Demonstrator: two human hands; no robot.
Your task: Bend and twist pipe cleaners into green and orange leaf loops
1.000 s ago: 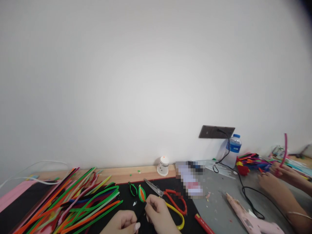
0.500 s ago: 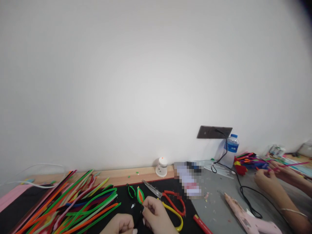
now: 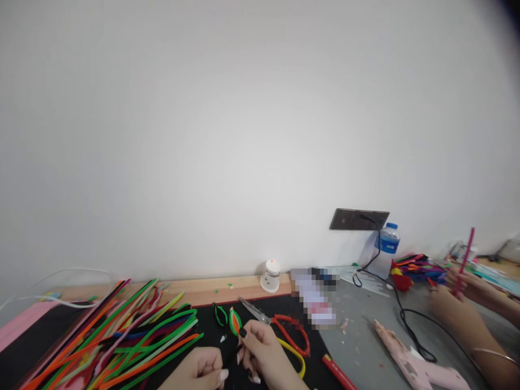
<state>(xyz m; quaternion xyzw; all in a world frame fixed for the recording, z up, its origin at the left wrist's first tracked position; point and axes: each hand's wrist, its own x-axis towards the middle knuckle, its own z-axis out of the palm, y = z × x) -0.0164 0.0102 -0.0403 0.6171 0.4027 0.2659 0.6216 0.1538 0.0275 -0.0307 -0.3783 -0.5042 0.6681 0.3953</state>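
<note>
My right hand (image 3: 266, 352) is closed in a pinch at the base of a leaf-shaped loop of pipe cleaner (image 3: 234, 322), orange and white inside a green edge. Its tip points up and away from me. Beside it, my left hand (image 3: 197, 369) has its fingers curled in, thumb pressed against them; what they hold, if anything, is lost against the black mat (image 3: 211, 355). A green and black pipe-cleaner loop (image 3: 220, 314) lies on the mat just beyond the fingers. Scissors (image 3: 266, 319) with red and yellow handles lie partly behind my right hand.
Many coloured pipe cleaners (image 3: 134, 346) spread over the left side. A white paper cup (image 3: 270, 276) stands upside down by the wall. To the right are a pink glue gun (image 3: 418, 360), a black cable (image 3: 402, 303), a water bottle (image 3: 388, 244) and another person's hands (image 3: 450, 298).
My right hand has turned slightly and its fingers have shifted at the loop's base, showing dark nails. The other person's magenta pipe cleaner has swung from flat to upright.
</note>
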